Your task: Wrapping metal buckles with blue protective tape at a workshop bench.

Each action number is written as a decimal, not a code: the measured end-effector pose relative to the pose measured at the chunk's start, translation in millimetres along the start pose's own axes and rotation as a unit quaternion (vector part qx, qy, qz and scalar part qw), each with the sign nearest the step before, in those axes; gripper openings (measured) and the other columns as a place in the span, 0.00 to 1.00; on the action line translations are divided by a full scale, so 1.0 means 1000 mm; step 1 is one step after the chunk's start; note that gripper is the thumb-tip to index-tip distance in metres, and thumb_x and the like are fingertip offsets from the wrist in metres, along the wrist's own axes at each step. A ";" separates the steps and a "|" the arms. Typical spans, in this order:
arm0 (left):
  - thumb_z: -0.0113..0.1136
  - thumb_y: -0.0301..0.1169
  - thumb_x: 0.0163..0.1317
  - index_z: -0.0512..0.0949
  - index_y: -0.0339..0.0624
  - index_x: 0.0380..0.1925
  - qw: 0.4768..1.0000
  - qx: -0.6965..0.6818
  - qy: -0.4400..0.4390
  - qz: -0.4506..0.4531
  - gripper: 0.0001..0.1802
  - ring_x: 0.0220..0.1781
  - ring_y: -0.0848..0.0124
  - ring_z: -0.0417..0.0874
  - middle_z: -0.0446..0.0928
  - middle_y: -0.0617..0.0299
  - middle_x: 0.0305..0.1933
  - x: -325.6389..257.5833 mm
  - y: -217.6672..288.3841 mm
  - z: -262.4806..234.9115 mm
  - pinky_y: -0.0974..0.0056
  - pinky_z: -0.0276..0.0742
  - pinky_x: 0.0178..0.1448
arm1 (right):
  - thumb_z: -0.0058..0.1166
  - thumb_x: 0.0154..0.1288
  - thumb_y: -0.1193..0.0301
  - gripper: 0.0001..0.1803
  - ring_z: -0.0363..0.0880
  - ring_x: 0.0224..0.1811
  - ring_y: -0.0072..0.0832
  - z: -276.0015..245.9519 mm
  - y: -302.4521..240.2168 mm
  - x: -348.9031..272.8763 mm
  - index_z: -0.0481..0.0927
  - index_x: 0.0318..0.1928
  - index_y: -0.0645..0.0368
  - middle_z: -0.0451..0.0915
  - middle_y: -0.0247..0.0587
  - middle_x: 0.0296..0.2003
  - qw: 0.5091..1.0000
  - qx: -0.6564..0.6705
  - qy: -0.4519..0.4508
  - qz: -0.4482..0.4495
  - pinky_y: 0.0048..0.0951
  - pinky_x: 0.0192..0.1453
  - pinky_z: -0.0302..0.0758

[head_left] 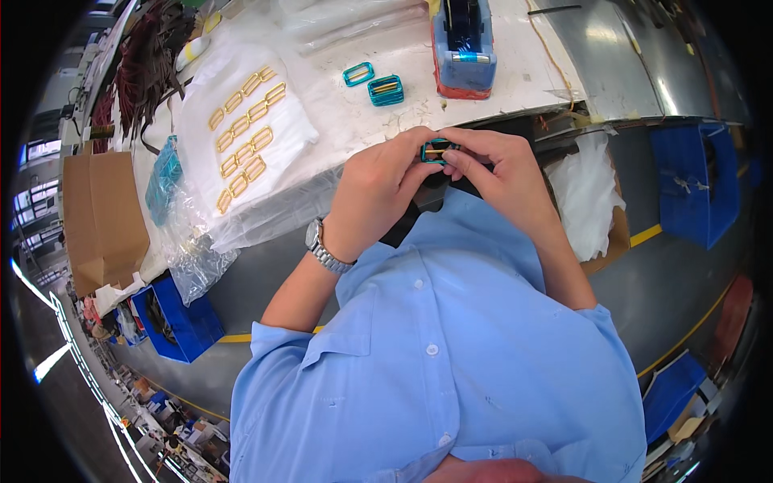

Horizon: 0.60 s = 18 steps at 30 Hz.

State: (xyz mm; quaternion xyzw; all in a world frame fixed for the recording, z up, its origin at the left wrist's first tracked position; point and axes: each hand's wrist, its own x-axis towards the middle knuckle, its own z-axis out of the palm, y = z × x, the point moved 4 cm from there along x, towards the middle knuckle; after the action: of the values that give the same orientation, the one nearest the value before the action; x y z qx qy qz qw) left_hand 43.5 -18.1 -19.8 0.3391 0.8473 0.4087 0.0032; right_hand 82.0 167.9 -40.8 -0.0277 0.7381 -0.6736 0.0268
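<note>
My left hand (378, 181) and my right hand (491, 173) meet at the table's near edge, both pinching a small rectangular buckle wrapped in teal film (436, 150). A gold bar shows through its middle. My fingers cover its ends. A metal watch (320, 244) sits on my left wrist. Two more teal-wrapped buckles lie just beyond on the white tabletop, one flat (358, 74) and one thicker stack (386, 90).
Several bare gold buckles (245, 133) lie in rows on a white cloth at left. A blue and red tape dispenser (462, 48) stands at the back. A clear plastic bag (189, 241) hangs off the table edge. Blue bins (181, 318) sit on the floor on both sides.
</note>
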 end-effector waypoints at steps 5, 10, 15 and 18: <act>0.78 0.24 0.58 0.86 0.41 0.53 0.994 0.101 0.005 0.051 0.22 0.45 0.62 0.92 0.89 0.55 0.49 0.009 0.001 -0.016 0.61 0.87 0.48 | 0.58 0.78 0.77 0.19 0.86 0.38 0.22 0.007 -0.002 0.005 0.84 0.66 0.63 0.90 0.43 0.41 0.999 -0.032 -0.024 0.013 0.26 0.47 0.84; 0.78 0.26 0.58 0.89 0.40 0.51 0.989 0.073 0.123 0.036 0.19 0.55 0.57 0.89 0.88 0.53 0.53 0.033 -0.025 -0.044 0.58 0.83 0.58 | 0.57 0.79 0.76 0.19 0.85 0.37 0.21 -0.001 -0.012 0.008 0.82 0.67 0.66 0.91 0.43 0.43 0.997 0.050 0.061 0.006 0.25 0.48 0.84; 0.78 0.27 0.61 0.89 0.39 0.52 0.984 0.113 0.130 0.035 0.18 0.49 0.60 0.88 0.88 0.53 0.53 0.046 -0.064 -0.043 0.61 0.83 0.54 | 0.58 0.82 0.72 0.15 0.82 0.35 0.15 -0.046 -0.029 0.008 0.87 0.61 0.65 0.91 0.38 0.43 0.976 0.029 0.205 -0.068 0.19 0.43 0.81; 0.77 0.31 0.61 0.88 0.40 0.49 0.993 0.084 0.083 -0.024 0.17 0.53 0.54 0.85 0.88 0.54 0.52 0.049 -0.075 -0.036 0.54 0.81 0.59 | 0.59 0.82 0.68 0.15 0.81 0.34 0.16 -0.061 -0.038 0.019 0.88 0.59 0.64 0.91 0.38 0.43 0.965 -0.017 0.249 -0.080 0.19 0.38 0.77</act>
State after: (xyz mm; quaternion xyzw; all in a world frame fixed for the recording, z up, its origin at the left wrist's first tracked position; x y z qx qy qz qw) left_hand -48.0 -47.7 -34.5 0.2822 0.8839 0.3630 -0.0860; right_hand 58.9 223.3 2.2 0.0813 0.7286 -0.6463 -0.2119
